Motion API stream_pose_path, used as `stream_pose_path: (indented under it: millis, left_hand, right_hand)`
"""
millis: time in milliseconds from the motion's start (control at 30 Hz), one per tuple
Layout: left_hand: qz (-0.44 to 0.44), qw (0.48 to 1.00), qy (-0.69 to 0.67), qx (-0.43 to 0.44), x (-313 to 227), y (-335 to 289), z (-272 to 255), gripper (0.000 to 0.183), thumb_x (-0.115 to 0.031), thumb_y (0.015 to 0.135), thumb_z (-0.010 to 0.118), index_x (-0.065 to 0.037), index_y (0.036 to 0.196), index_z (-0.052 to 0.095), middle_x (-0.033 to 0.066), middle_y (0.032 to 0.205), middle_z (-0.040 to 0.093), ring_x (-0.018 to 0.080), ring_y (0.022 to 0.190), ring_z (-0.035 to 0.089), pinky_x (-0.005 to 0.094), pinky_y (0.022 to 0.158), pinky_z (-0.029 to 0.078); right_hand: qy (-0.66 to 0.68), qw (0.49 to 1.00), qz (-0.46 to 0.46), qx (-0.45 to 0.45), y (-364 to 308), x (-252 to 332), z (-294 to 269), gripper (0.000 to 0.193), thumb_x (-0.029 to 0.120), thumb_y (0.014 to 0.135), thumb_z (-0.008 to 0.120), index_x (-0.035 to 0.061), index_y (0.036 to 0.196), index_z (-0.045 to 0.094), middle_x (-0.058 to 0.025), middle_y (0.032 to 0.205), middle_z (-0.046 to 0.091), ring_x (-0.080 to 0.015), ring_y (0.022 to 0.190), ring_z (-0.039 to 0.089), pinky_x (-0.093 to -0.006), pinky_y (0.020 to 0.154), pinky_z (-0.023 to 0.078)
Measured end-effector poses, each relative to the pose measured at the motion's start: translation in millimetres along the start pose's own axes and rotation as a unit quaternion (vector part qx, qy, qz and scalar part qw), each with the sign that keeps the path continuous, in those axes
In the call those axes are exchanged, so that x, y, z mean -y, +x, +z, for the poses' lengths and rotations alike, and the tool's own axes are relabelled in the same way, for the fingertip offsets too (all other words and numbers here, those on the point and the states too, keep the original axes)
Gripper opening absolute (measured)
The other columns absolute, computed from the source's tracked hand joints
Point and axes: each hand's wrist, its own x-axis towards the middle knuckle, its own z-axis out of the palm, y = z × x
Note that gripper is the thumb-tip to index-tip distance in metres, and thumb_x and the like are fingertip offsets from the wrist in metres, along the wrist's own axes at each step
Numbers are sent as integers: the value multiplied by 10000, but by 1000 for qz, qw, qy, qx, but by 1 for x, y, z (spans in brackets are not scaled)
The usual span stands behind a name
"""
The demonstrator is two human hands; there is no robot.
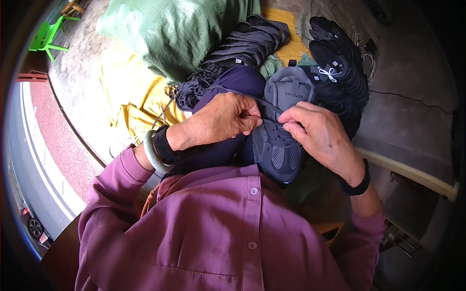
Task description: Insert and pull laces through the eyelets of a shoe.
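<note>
A dark grey shoe upper (279, 157) rests across my right thigh, its tongue pointing away from me and its toe toward my shirt. My left hand (221, 119) is closed in a pinch at the upper's left edge, on a dark shoelace (266, 105) that runs over toward the eyelets. From the right, my right hand (320, 128) pinches the lacing near the base of the tongue, thumb and forefinger together. The lace ends between the fingers are partly hidden. Just beyond my left knee lies a thick bundle of dark grey shoelaces (242, 46).
A stack of black shoe uppers (340, 72), one bearing a tied white cord (327, 73), lies at the far right. Beyond the laces bulges a green woven sack (165, 34), with yellow sheeting (138, 94) beside it. A green plastic chair (47, 39) stands far left. A wooden rail (407, 172) runs at right.
</note>
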Motion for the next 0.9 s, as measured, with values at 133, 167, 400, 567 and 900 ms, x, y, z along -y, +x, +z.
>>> stream_pose_path:
  millis: [133, 167, 400, 567, 900]
  left_hand:
    - [65, 997, 2, -36, 16, 2, 10, 129, -123, 978, 717, -1, 936, 705, -12, 734, 649, 55, 676, 576, 245, 592, 487]
    - [64, 997, -5, -49, 16, 2, 12, 132, -125, 973, 725, -3, 926, 708, -16, 724, 644, 54, 669, 570, 246, 585, 480]
    - [26, 998, -13, -55, 12, 0, 16, 108, -115, 967, 731, -8, 959, 729, -19, 732, 650, 34, 686, 549, 246, 609, 474]
    - [75, 995, 7, -61, 18, 2, 19, 105, -113, 967, 728, -9, 955, 734, -29, 750, 669, 23, 713, 539, 246, 637, 473]
    - [106, 992, 22, -72, 24, 7, 20, 79, -78, 954, 715, -4, 926, 716, -15, 724, 655, 24, 701, 532, 257, 636, 473]
  right_hand:
    - [-17, 1000, 22, 11, -2, 4, 3, 139, 160, 967, 642, 24, 951, 665, -147, 906, 637, -384, 854, 664, -468, 755, 528]
    - [-17, 1000, 22, 12, -3, 5, 4, 139, 160, 967, 642, 24, 951, 665, -147, 906, 637, -384, 854, 664, -468, 755, 528]
    - [-16, 999, 47, -4, -2, 6, 12, 140, 151, 960, 644, 22, 905, 642, -145, 885, 639, -376, 838, 663, -469, 746, 528]
    - [11, 998, 53, -32, -3, 0, 19, 92, 98, 914, 676, 21, 883, 637, -145, 857, 635, -367, 819, 661, -452, 720, 525]
    - [24, 993, 56, -97, -4, -7, 38, 50, 31, 854, 687, 33, 892, 655, -134, 841, 637, -350, 783, 664, -427, 688, 529]
